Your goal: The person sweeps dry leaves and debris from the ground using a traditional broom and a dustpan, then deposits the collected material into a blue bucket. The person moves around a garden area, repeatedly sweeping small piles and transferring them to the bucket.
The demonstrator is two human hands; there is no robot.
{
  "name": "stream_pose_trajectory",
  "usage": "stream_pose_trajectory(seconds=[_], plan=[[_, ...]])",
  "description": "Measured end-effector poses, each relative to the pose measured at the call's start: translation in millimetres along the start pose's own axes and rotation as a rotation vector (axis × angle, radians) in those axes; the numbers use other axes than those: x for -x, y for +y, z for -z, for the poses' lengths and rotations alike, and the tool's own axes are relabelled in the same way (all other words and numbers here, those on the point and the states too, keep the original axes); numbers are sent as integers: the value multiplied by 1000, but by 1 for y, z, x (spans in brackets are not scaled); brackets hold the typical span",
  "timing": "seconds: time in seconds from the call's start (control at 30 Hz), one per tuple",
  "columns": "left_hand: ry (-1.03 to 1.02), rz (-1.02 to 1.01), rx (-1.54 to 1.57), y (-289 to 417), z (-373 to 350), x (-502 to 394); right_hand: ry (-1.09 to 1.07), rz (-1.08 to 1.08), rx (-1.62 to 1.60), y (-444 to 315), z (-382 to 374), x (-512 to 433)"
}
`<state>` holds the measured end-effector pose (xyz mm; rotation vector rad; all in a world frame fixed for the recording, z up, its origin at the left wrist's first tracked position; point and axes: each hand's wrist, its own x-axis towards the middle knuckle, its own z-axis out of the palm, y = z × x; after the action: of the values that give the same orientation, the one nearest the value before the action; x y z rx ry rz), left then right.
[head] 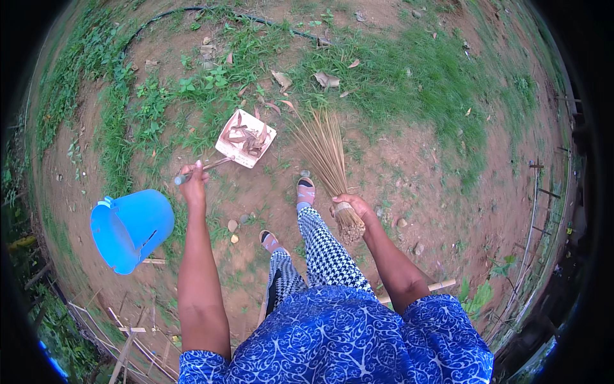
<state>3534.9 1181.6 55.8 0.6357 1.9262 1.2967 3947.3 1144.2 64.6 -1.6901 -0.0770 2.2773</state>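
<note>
My left hand grips the handle of a pale plastic dustpan, which is held out ahead of me over grass and soil. Several dry brown leaves lie in the pan. In my right hand is a broom of bundled thin sticks, grasped around its bound end. Its bristles fan out away from me, their tips close to the dustpan's right side. A cracked blue plastic bucket lies tipped on its side, left of my left forearm, its mouth facing left.
Loose dry leaves lie on the grass beyond the broom. A black hose curves across the far ground. Small stones sit near my feet. Stick fencing stands at lower left, with more wooden poles along the right.
</note>
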Motion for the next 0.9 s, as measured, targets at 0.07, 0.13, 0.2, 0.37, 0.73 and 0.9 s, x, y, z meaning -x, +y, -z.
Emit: stream_pose_trajectory(seconds=[0.07,0.13,0.2,0.37,0.73,0.9], plan=[[-1,8,10,-2,-17,-11,-33,1,-56,-13,38,31],[-35,-7,-18,-3,-35,-17,47,106,44,-35,67,66],[-46,-22,-38,-7,-45,-24,145,247,110,-64,78,95],[-48,19,-39,-15,-65,-31,310,215,79,-144,134,54],[-86,-25,-74,-26,-62,-28,32,123,727,-128,80,6],[-104,-33,-52,-25,-54,-35,137,185,491,-122,92,102]])
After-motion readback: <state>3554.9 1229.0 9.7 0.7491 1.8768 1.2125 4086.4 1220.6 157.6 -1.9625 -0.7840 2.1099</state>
